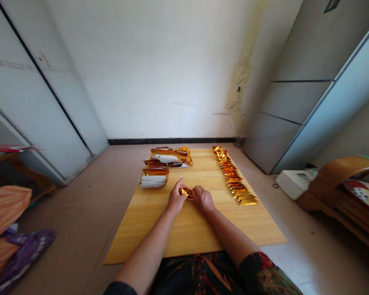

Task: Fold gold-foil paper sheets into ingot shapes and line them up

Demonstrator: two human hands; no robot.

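Note:
Between my two hands, over the middle of the wooden board (197,233), is a shiny gold foil piece (187,192). My left hand (176,197) grips its left end with thumb and fingers. On its other end, my right hand (203,199) is closed, the fingers curled down. Part of the foil is hidden by the fingers. Up and to the left lie stacks of flat gold and white foil sheets or packets (155,174). Along the right side runs an overlapping row of folded gold foil pieces (233,180).
The board lies before me on a tiled floor (80,221). A white wall (160,73) stands behind it. To the right are a grey refrigerator (283,119), a white box (295,183) and wooden furniture (335,192). Orange and purple bags (27,250) lie at the left.

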